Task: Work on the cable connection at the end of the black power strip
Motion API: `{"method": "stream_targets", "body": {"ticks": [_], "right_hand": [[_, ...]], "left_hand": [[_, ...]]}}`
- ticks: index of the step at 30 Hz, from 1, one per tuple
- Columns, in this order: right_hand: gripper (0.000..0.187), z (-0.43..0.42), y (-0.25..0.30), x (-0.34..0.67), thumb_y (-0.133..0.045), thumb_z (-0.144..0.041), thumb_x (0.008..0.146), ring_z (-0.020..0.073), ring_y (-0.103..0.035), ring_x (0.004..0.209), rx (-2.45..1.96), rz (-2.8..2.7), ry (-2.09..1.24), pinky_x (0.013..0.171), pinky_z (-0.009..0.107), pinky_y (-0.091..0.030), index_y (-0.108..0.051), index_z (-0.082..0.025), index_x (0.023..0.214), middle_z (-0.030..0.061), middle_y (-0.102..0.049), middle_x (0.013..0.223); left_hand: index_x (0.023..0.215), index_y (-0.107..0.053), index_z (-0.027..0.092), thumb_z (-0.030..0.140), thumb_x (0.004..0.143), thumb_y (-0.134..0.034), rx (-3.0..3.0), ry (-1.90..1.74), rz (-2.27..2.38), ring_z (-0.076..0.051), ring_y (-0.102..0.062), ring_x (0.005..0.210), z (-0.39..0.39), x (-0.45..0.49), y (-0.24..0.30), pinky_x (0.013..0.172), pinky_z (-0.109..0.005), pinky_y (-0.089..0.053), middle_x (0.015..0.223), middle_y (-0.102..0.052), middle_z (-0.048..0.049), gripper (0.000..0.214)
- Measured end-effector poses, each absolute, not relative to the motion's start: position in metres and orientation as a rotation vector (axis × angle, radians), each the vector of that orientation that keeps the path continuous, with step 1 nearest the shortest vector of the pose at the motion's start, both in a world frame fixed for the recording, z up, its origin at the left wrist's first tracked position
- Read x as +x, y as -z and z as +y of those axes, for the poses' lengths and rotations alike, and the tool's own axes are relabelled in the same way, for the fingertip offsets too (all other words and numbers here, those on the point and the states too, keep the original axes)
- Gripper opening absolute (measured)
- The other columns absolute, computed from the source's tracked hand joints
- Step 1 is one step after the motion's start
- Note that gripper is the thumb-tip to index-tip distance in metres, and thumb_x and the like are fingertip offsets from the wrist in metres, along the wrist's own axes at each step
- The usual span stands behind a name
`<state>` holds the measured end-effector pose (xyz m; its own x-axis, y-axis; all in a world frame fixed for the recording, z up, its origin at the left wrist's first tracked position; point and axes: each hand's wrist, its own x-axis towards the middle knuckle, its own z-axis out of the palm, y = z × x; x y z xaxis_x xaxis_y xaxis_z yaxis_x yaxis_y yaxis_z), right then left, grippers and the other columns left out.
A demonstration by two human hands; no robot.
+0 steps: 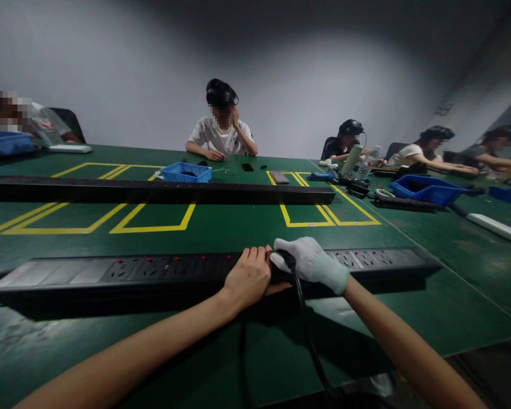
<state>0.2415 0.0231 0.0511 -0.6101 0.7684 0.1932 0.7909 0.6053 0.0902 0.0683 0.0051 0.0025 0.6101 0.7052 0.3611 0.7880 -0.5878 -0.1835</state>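
A long black power strip (145, 272) with a row of sockets and small red parts lies across the green table in front of me. My bare left hand (249, 272) is wrapped over its middle, the thumb along the near side. Right beside it, my right hand (304, 258), in a white glove, is closed around a black plug (287, 258) at the strip's top face. From the plug a thick black cable (302, 318) hangs toward me over the near side. Whether the plug's pins sit in a socket is hidden by my fingers.
Behind lies a second long black strip (153, 192) across yellow tape outlines (153, 229). A blue bin (186, 172) stands beyond it. To the right are a larger blue bin (428, 188), a bottle and tools. Several people sit around the table (230, 224).
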Motion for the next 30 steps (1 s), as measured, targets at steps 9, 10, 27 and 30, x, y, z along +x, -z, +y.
{"method": "stream_targets", "body": {"ticks": [9,10,27,30], "right_hand": [[0.035,-0.003,-0.028,0.235,-0.030,-0.035,0.096,0.0178,-0.053,0.066,-1.365,-2.458,0.480,0.057,0.029,-0.021,-0.059,-0.015,0.097,0.0092,-0.063,0.076],[0.036,-0.004,-0.028,0.235,-0.029,-0.035,0.096,0.0177,-0.053,0.066,-1.362,-2.443,0.490,0.057,0.029,-0.021,-0.059,-0.015,0.096,0.0093,-0.063,0.076],[0.031,0.001,-0.048,0.256,-0.035,-0.036,0.093,0.0185,-0.062,0.071,-1.045,-2.032,0.541,0.069,0.030,-0.043,-0.055,-0.016,0.107,0.0082,-0.066,0.079],[0.022,-0.003,-0.061,0.246,-0.040,-0.033,0.093,0.0152,-0.061,0.074,-1.032,-2.046,0.134,0.070,0.026,-0.045,-0.055,-0.020,0.104,0.0048,-0.065,0.084]], "left_hand": [[0.115,-0.052,0.000,0.071,0.082,-0.030,-2.480,0.410,-1.209,-0.026,-0.053,0.079,0.006,0.070,0.001,0.068,-0.037,-0.037,0.088,-0.057,-0.0153,0.081],[0.114,-0.052,0.000,0.072,0.081,-0.029,-2.476,0.416,-1.211,-0.026,-0.053,0.079,0.007,0.070,0.001,0.068,-0.037,-0.037,0.087,-0.057,-0.0153,0.082],[0.124,-0.046,-0.001,0.075,0.079,-0.028,-2.493,0.500,-1.272,-0.028,-0.057,0.086,0.007,0.070,0.003,0.076,-0.037,-0.038,0.095,-0.061,-0.0184,0.090],[0.126,-0.045,0.004,0.076,0.077,-0.036,-2.490,0.529,-1.311,-0.026,-0.057,0.088,0.007,0.068,-0.001,0.079,-0.036,-0.040,0.101,-0.061,-0.0167,0.088]]}}
